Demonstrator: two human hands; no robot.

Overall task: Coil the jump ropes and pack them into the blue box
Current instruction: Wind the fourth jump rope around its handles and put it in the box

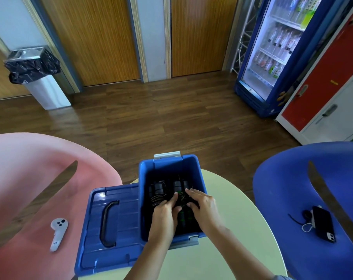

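The blue box [147,170] stands open on a small pale round table [232,209]. Inside lie black jump ropes [158,189] with thick black handles and thin coiled cords; some handles show green marks. Both my hands reach down into the box. My left hand [165,213] lies over the ropes with fingers stretched forward. My right hand [201,205] rests beside it, fingers spread flat on the ropes. The ropes under my hands are mostly hidden.
The box's blue lid [110,225] with a black handle lies left of the box. A pink chair [30,178] holds a white controller [57,233]. A blue chair [323,178] at right holds a phone [323,225] and cable. Beyond are wooden floor, a bin and a drinks fridge.
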